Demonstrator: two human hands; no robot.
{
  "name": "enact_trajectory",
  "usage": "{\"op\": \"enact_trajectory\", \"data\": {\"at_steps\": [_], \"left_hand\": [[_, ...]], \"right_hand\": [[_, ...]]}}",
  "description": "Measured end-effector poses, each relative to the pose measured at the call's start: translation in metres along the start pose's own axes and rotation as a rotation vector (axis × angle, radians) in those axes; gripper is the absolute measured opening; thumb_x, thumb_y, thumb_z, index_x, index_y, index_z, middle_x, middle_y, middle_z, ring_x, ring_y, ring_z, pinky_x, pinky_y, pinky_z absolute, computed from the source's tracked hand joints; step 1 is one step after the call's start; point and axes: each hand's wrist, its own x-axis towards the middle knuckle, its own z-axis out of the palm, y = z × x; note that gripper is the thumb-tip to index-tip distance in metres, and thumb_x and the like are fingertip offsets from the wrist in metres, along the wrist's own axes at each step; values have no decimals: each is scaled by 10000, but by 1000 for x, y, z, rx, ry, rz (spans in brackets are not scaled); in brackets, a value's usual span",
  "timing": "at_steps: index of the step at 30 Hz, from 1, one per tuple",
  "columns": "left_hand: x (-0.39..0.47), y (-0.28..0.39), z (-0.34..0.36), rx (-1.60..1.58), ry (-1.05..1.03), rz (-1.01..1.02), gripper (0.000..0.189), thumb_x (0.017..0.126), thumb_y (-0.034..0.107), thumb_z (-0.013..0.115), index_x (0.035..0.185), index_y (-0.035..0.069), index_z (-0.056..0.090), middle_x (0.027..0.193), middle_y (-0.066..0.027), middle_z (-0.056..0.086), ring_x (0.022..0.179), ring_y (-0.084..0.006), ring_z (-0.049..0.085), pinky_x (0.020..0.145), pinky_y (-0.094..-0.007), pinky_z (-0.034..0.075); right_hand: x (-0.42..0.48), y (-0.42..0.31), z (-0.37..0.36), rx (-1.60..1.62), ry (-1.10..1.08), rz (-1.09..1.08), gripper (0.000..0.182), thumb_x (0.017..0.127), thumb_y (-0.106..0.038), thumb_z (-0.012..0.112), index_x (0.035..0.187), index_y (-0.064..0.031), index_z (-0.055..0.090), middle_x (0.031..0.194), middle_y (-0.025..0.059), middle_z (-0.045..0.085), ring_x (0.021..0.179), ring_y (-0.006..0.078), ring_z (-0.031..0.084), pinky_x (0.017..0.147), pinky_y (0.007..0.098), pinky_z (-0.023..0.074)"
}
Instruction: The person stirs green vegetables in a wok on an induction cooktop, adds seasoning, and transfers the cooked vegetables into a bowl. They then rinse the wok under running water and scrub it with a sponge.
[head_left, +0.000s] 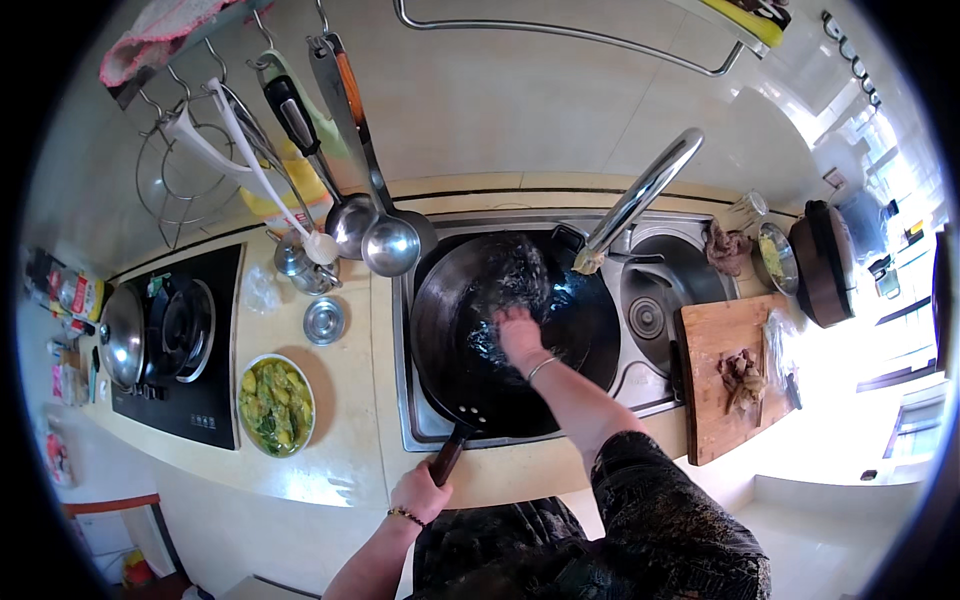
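A large dark wok sits tilted in the left basin of a stainless steel sink, with churned water and foam inside. My left hand grips its wooden handle at the front edge of the counter. Down inside the wok is my right hand, its fingers blurred by motion and splashing water. Whether those fingers hold a scrubber or anything else cannot be made out. Above the wok's right side hangs the spout of a chrome faucet, with a yellowish piece at its tip.
Right of the sink, a wooden cutting board carries sliced meat. A bowl of cooked green vegetables stands left, near a black cooktop with a lidded pan. Metal ladles hang low over the counter's back left.
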Motion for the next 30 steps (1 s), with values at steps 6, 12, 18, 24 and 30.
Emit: {"op": "enact_trajectory", "data": {"at_steps": [6, 12, 18, 24, 30], "left_hand": [[4, -11, 10, -14, 46, 80, 403, 729, 300, 588, 1077, 99, 568, 898, -191, 645, 864, -367, 613, 766, -456, 498], [0, -4, 5, -59, 60, 59, 434, 691, 273, 604, 1079, 78, 585, 923, -210, 636, 892, -367, 603, 789, -434, 491], [4, -10, 10, -37, 46, 53, 444, 684, 273, 615, 1072, 61, 581, 927, -216, 633, 890, -365, 604, 789, -430, 491], [3, -8, 7, 3, 49, 51, 428, 706, 274, 605, 1108, 130, 572, 926, -186, 645, 879, -357, 613, 775, -437, 503], [2, -11, 8, -17, 56, 37, 429, 704, 264, 605, 1112, 134, 568, 956, -177, 641, 908, -348, 608, 796, -425, 493]], "right_hand": [[-58, -32, -20, 218, -196, -111, 350, 795, -107, 528, 1140, -157, 554, 1144, 121, 521, 1047, 338, 496, 856, 382, 468], [-106, 21, -53, 135, -394, -343, 304, 822, -174, 536, 1119, -140, 593, 1090, 102, 565, 1063, 274, 503, 941, 367, 390], [-79, 104, -74, -153, -397, -274, 205, 772, -192, 546, 930, -145, 668, 987, 77, 562, 1012, 272, 495, 846, 342, 446], [-4, 133, -86, -398, -85, -362, 148, 728, -145, 551, 780, -105, 683, 957, 60, 567, 979, 250, 490, 816, 338, 438], [-47, 116, -105, -478, -285, -204, 189, 764, -143, 543, 868, -86, 691, 1028, 90, 565, 1027, 259, 483, 830, 337, 436]]}}
